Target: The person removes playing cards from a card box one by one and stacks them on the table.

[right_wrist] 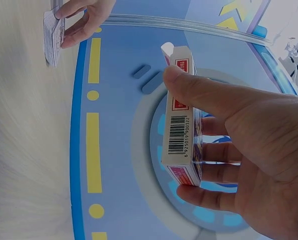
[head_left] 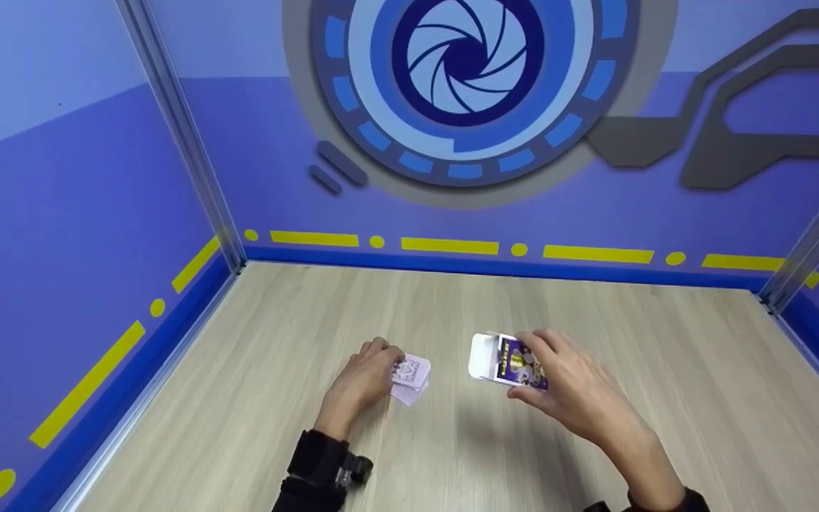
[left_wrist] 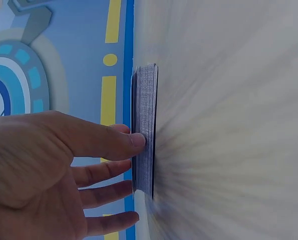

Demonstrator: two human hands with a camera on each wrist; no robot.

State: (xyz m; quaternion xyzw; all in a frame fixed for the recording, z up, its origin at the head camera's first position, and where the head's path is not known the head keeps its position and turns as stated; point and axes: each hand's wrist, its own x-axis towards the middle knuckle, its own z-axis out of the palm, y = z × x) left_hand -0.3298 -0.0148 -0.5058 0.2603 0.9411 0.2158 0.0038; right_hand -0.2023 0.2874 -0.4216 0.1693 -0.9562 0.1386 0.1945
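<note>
A deck of playing cards (head_left: 411, 371) with a pale purple patterned back lies on the table, its stack slightly skewed. My left hand (head_left: 363, 380) grips its near left side, and in the left wrist view the thumb presses on the edge of the stacked cards (left_wrist: 147, 100). Above the table to the right, my right hand (head_left: 573, 380) holds a small card box (head_left: 516, 363) with a purple and yellow print. The box's white flap stands open toward the cards. In the right wrist view the box's barcode side (right_wrist: 178, 135) shows, thumb on that side and fingers behind.
The wooden table (head_left: 274, 334) runs back to a blue wall (head_left: 253, 156) with yellow dashes along its foot. A side wall (head_left: 61, 249) joins it at the left by a metal post (head_left: 189, 135), with another post (head_left: 815, 235) at the right.
</note>
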